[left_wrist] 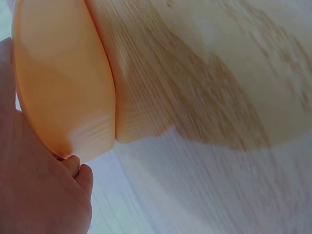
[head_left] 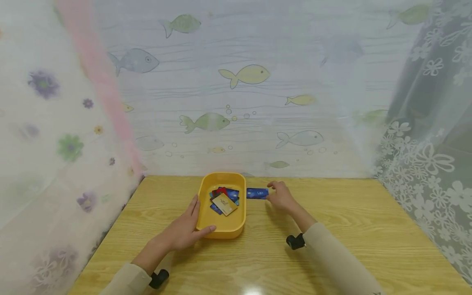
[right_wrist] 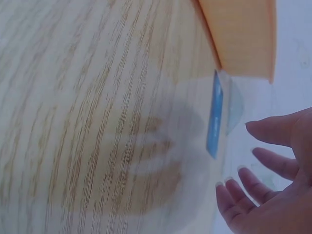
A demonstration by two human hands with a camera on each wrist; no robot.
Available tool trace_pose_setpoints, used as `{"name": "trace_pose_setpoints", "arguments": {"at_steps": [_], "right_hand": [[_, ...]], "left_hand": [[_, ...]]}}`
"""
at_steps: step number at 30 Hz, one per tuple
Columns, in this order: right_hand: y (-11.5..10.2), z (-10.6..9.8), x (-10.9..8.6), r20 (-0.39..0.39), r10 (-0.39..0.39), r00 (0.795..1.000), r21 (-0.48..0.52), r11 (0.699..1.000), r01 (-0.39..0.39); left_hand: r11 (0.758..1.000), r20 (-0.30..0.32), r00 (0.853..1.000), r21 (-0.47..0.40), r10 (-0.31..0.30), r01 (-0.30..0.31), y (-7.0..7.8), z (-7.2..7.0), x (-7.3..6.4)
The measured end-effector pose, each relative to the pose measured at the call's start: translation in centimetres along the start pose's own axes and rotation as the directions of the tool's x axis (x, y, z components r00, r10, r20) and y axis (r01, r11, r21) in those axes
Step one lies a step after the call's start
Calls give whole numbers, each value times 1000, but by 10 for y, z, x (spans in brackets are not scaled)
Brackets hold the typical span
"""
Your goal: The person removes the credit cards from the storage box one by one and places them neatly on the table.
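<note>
My left hand [head_left: 182, 231] holds a yellow plastic tub [head_left: 221, 234] by its left side and near corner, the thumb over the near rim. In the left wrist view the tub's wall [left_wrist: 66, 83] fills the upper left, with fingertips [left_wrist: 84, 176] curled at its rim. Inside the tub lies a loose pile of bank-style cards, a gold card [head_left: 224, 204] on top of blue and red ones. A blue card marked VIP [head_left: 257, 193] lies on the table just right of the tub. Beside its right end is my right hand [head_left: 282, 197], fingers spread and apart from the card [right_wrist: 214, 117] in the right wrist view.
The wooden table [head_left: 332, 205] reaches back to a pale curtain with fish drawings [head_left: 252, 73]. A flowered sheet [head_left: 70, 147] hangs at the left and a lace curtain [head_left: 435, 159] at the right. Black wrist cameras [head_left: 295, 241] sit on both wrists.
</note>
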State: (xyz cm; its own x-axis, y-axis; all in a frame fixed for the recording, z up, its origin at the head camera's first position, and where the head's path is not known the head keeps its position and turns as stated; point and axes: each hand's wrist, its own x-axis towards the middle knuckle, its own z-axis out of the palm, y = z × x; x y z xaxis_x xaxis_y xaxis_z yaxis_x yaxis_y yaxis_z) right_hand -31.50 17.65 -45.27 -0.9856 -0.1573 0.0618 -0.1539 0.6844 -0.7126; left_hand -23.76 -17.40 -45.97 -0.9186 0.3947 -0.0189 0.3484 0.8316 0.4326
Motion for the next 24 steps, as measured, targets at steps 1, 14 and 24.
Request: {"name": "trace_pose_setpoints", "arguments": {"at_steps": [1, 14, 24], "right_hand": [[-1, -1, -2, 5, 0, 1000, 7, 1000, 0], [-13, -5, -15, 21, -43, 999, 54, 998, 42], [-27, 4, -22, 21, -71, 997, 83, 994, 69]], "left_hand": [[1000, 1, 1000, -7, 3, -3, 0, 0, 0], [1000, 8, 1000, -12, 1, -1, 0, -2, 1], [1000, 10, 1000, -10, 3, -3, -1, 0, 0]]}}
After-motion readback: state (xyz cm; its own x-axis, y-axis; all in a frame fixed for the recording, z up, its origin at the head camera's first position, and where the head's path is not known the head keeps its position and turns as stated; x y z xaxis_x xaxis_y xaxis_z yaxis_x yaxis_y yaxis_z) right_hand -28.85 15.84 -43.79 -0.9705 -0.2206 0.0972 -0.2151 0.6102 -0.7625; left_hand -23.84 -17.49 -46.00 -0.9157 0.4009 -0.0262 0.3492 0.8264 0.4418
